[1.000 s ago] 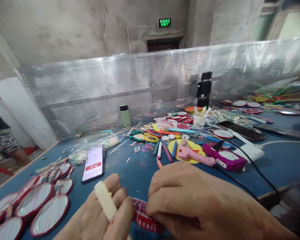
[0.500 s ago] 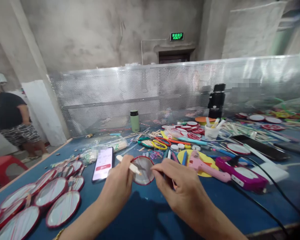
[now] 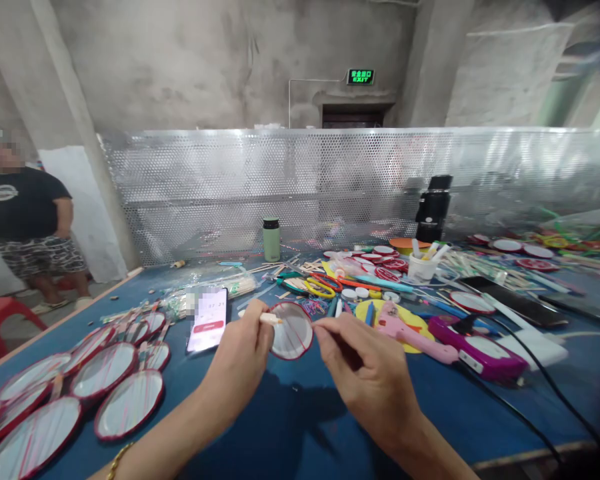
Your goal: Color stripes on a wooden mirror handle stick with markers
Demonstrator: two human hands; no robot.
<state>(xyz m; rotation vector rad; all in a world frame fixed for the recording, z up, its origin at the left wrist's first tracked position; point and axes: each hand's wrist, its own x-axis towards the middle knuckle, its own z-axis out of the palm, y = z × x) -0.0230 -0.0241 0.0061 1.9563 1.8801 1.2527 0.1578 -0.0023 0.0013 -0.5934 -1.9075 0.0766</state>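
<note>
My left hand (image 3: pixel 240 363) is closed round a short pale stick (image 3: pixel 269 319) whose tip points at a small round disc with a red rim (image 3: pixel 291 330). My right hand (image 3: pixel 363 370) pinches the right edge of that disc and holds it tilted above the blue table (image 3: pixel 290 427). Both hands are raised a little over the table's middle, in front of a phone (image 3: pixel 207 320) with a lit screen.
Several finished red-rimmed discs (image 3: pixel 75 393) lie at the left. A pink glue gun (image 3: pixel 410 333), a magenta device (image 3: pixel 480 350) with a black cable, scissors (image 3: pixel 313 285), pens, a green bottle (image 3: pixel 271 239) and a white cup (image 3: pixel 423 267) crowd the far right. A person (image 3: pixel 23 220) stands left of the table.
My hands have moved out from close under the camera to arm's length, lifting the disc off the table. The view has turned left, bringing the standing person further in.
</note>
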